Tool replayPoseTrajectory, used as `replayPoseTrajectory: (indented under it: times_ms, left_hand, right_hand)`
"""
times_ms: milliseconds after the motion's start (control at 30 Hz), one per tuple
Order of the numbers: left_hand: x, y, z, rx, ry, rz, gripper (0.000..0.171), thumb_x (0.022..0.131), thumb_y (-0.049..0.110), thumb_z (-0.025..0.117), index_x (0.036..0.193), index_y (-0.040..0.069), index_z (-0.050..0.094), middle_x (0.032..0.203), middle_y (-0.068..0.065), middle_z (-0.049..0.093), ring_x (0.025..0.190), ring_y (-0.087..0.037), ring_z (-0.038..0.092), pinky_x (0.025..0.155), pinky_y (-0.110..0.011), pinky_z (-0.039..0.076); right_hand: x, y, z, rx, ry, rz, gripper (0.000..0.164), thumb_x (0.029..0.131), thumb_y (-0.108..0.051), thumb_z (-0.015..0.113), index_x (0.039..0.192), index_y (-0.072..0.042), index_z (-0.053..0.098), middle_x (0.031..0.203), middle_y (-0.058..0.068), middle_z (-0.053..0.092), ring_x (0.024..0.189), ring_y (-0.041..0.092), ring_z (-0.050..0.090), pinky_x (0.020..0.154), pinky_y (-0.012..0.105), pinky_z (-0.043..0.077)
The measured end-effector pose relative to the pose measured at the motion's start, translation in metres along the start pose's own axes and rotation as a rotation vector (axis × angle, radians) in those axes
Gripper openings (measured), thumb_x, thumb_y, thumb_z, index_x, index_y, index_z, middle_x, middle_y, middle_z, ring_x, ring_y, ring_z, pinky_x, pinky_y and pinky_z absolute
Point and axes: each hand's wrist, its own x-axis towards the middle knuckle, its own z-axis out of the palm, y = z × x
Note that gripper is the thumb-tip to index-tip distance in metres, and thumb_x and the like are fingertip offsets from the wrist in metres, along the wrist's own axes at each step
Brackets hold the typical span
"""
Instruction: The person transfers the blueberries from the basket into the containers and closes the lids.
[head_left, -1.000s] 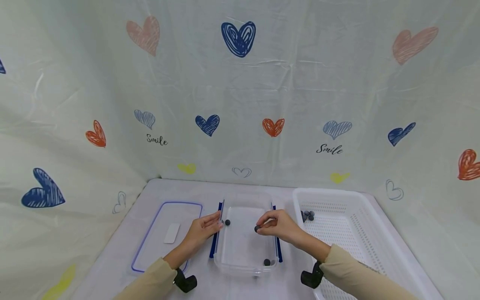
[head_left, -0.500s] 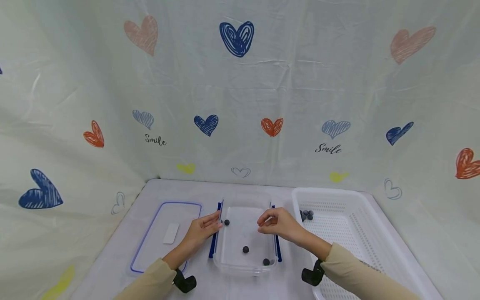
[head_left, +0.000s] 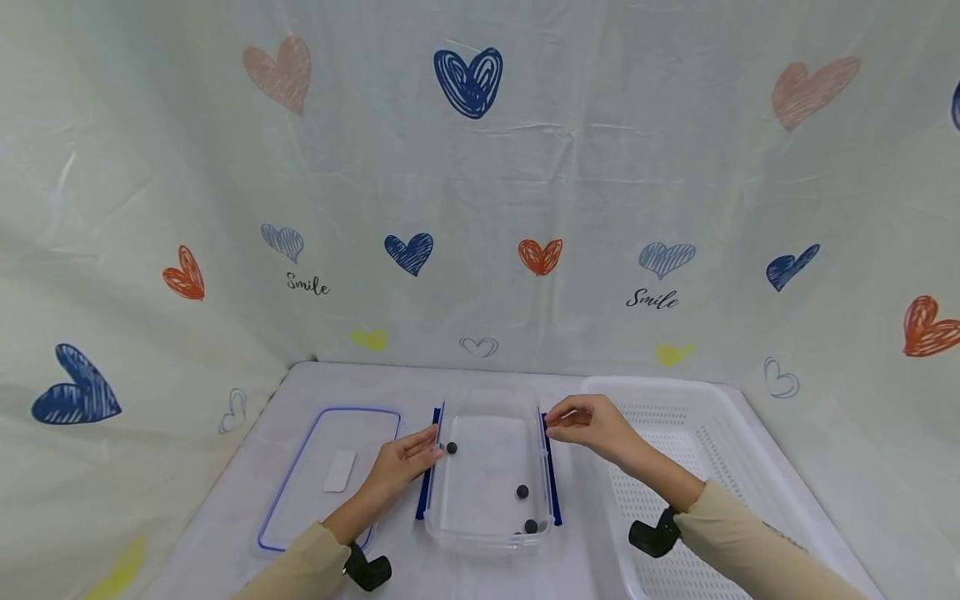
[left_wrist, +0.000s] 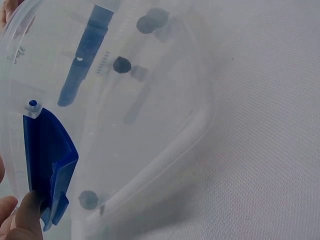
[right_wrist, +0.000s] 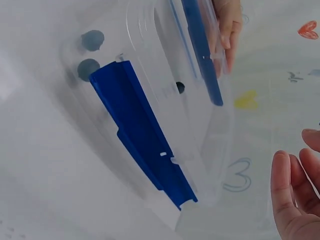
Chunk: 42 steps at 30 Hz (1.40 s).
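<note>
A clear plastic container (head_left: 487, 537) with blue side latches stands without its lid in the middle of the table. Inside are three dark round berries that look like blueberries: one by the left wall (head_left: 452, 447), another right of centre (head_left: 522, 492), a third near the front right corner (head_left: 531, 526). My left hand (head_left: 397, 467) holds the container's left side; its fingertips meet the blue latch (left_wrist: 50, 160) in the left wrist view. Above the right latch (right_wrist: 142, 130) hovers my right hand (head_left: 596, 427), fingers loosely bent, nothing visible between them.
A lid with a blue seal (head_left: 296, 475) lies on the left, with a white rectangle (head_left: 340, 472) within its outline. At right stands a white perforated basket (head_left: 675, 492). My right hand and forearm cover part of it. A heart-printed curtain (head_left: 480, 192) hangs behind the table.
My right hand has let go of a berry, which dropped into the container and rolled right. That hand has moved right toward the basket. My left hand has stayed put.
</note>
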Motion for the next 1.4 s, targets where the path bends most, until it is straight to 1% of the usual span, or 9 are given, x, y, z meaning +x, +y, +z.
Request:
replayPoseTrajectory:
  times_ms: [167,233,367,533,733,833,967,1200,1400]
  left_hand:
    - [0.001,-0.002,-0.002,0.010,-0.001,0.007,0.055,0.084,0.012,0.067,0.132,-0.004,0.045,0.136,-0.017,0.044,0.124,-0.028,0.042,0.090,-0.023,0.045]
    - [0.002,-0.002,-0.002,0.013,-0.004,0.007,0.055,0.084,0.013,0.067,0.132,-0.003,0.045,0.136,-0.016,0.044,0.124,-0.027,0.043,0.090,-0.023,0.045]
    - [0.002,-0.003,-0.003,0.015,-0.010,0.000,0.056,0.083,0.016,0.068,0.132,-0.001,0.046,0.135,-0.014,0.046,0.123,-0.026,0.043,0.090,-0.023,0.045]
    - [0.002,-0.001,-0.004,0.013,-0.005,-0.002,0.055,0.083,0.015,0.068,0.132,-0.001,0.047,0.135,-0.014,0.046,0.123,-0.025,0.044,0.090,-0.022,0.045]
    - [0.002,0.001,-0.003,0.011,-0.006,-0.007,0.056,0.084,0.014,0.068,0.133,-0.002,0.045,0.135,-0.017,0.045,0.123,-0.027,0.043,0.090,-0.023,0.045]
    - [0.001,0.001,-0.002,0.002,-0.005,-0.007,0.056,0.084,0.013,0.068,0.133,-0.003,0.045,0.135,-0.019,0.044,0.123,-0.028,0.042,0.090,-0.024,0.045]
    - [0.001,0.001,-0.001,-0.012,0.002,-0.005,0.055,0.084,0.011,0.067,0.132,-0.003,0.045,0.135,-0.019,0.044,0.124,-0.030,0.041,0.090,-0.023,0.045]
    - [0.001,0.000,0.000,-0.004,-0.001,-0.003,0.055,0.084,0.013,0.067,0.132,-0.004,0.045,0.135,-0.018,0.044,0.124,-0.029,0.042,0.090,-0.024,0.045]
    - [-0.001,0.000,-0.001,0.002,-0.007,-0.005,0.056,0.084,0.014,0.067,0.133,-0.002,0.044,0.136,-0.016,0.044,0.124,-0.027,0.042,0.091,-0.024,0.045]
  right_hand:
    - [-0.004,0.003,-0.018,-0.007,0.067,0.038,0.023,0.080,-0.018,0.073,0.097,-0.005,0.067,0.099,0.013,0.065,0.087,0.022,0.064,0.074,0.030,0.054]
    - [-0.005,0.006,-0.025,-0.005,0.093,0.049,0.023,0.079,-0.019,0.073,0.097,-0.005,0.067,0.099,0.014,0.065,0.087,0.022,0.064,0.074,0.029,0.054]
    - [-0.006,0.014,-0.038,-0.039,0.143,0.051,0.025,0.079,-0.020,0.073,0.097,-0.004,0.067,0.096,0.012,0.066,0.085,0.020,0.064,0.073,0.027,0.054]
    - [-0.007,0.033,-0.053,-0.093,0.192,0.058,0.030,0.080,-0.021,0.072,0.100,0.001,0.066,0.095,0.012,0.067,0.083,0.019,0.064,0.072,0.026,0.052]
    - [-0.010,0.061,-0.067,-0.111,0.251,0.098,0.033,0.081,-0.021,0.072,0.102,0.003,0.065,0.096,0.013,0.067,0.082,0.016,0.064,0.075,0.029,0.051]
    - [-0.012,0.073,-0.072,-0.127,0.290,0.127,0.034,0.081,-0.021,0.072,0.103,0.004,0.064,0.097,0.013,0.067,0.083,0.014,0.064,0.077,0.032,0.051]
    - [-0.015,0.086,-0.077,-0.138,0.317,0.166,0.034,0.081,-0.020,0.071,0.103,0.006,0.064,0.097,0.014,0.066,0.085,0.016,0.063,0.077,0.036,0.052]
    - [-0.018,0.105,-0.079,-0.166,0.354,0.233,0.035,0.081,-0.020,0.072,0.104,0.006,0.063,0.095,0.012,0.067,0.086,0.017,0.062,0.078,0.034,0.051]
    - [-0.018,0.123,-0.078,-0.143,0.369,0.268,0.035,0.080,-0.017,0.072,0.104,0.006,0.063,0.096,0.013,0.067,0.087,0.017,0.062,0.080,0.034,0.051]
